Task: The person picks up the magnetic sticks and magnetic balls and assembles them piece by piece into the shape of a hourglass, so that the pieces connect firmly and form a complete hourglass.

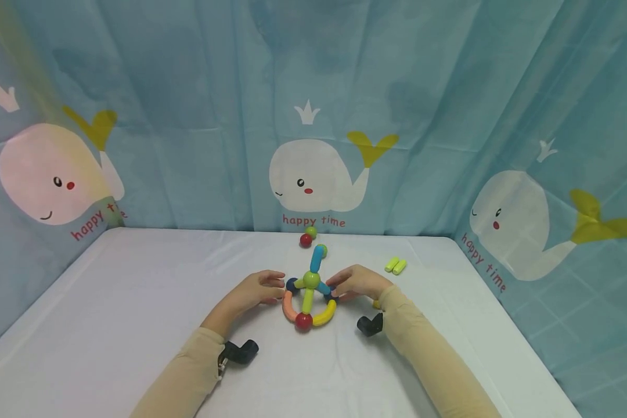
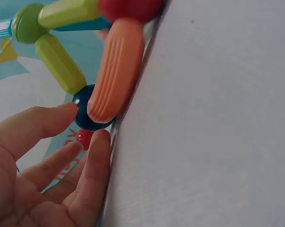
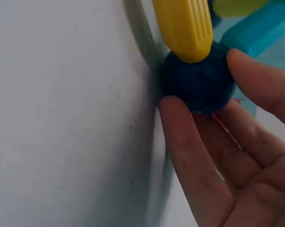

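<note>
A frame of toy magnetic sticks and balls stands on the table. Its green ball (image 1: 311, 280) joins an upright blue stick (image 1: 317, 258), two lime sticks and another blue stick. Around the base, an orange curved stick (image 2: 118, 71) and a yellow curved stick (image 1: 325, 313) meet at a red ball (image 1: 303, 321). My left hand (image 1: 258, 288) is at the left dark blue ball (image 2: 83, 111), thumb and fingertips spread loosely right beside it. With thumb and fingers, my right hand (image 1: 360, 282) pinches the right dark blue ball (image 3: 197, 82), where yellow and blue sticks attach.
Behind the frame lie a loose red ball (image 1: 305, 240) and a green ball (image 1: 311, 231), with another green ball (image 1: 323, 251) nearer. Two lime sticks (image 1: 395, 265) lie to the right. A yellow piece (image 1: 377, 304) shows partly behind the right sleeve. A whale-print curtain (image 1: 198, 116) surrounds the white table (image 1: 110, 313).
</note>
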Demonstrator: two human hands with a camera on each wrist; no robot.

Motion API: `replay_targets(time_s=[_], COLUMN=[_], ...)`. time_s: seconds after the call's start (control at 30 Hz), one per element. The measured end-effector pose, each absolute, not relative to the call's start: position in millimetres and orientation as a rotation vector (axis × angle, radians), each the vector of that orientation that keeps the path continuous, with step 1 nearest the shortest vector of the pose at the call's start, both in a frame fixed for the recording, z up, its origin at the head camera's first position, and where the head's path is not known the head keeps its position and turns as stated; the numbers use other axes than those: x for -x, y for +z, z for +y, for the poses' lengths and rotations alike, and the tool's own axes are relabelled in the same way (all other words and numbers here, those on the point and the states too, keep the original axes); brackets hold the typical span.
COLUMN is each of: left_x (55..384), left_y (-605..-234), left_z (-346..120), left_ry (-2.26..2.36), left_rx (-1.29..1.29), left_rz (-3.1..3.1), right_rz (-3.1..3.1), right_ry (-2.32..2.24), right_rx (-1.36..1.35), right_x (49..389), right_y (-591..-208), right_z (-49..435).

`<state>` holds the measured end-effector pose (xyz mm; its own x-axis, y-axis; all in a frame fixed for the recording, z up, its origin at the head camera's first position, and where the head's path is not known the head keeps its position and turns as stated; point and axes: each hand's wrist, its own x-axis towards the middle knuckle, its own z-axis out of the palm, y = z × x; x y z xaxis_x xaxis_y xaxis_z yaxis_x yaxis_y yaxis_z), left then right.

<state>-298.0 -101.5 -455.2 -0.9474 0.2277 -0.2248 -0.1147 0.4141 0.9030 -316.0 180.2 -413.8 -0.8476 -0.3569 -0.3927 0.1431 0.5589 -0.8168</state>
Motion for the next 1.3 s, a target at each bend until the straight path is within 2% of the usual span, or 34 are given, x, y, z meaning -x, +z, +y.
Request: replay_targets(time_s=[0.13, 0.57, 0.8, 1.3], left_x=[297.9, 294.0, 292.0, 291.1], left_y=[-457.3, -455.8, -452.7, -450.4], left_z=[-101.5, -101.0, -95.4, -94.4], left_ry=[1.533, 1.457, 1.413, 1.398], left_rx=[-0.143, -0.22, -0.216, -0.178], left_rz=[2.376, 2.398, 2.424, 2.418], right_rz=[2.251, 2.349, 2.349, 2.32], right_ry=[-1.247, -1.489, -1.643, -1.897], right_rx=[0.18, -0.076, -0.121, -0.405], right_x=[319.5, 317.6, 317.2, 319.6], right_y=[-414.5, -422.4, -411.4, -400.5], right_z=[181.4, 182.4, 210.3, 283.1])
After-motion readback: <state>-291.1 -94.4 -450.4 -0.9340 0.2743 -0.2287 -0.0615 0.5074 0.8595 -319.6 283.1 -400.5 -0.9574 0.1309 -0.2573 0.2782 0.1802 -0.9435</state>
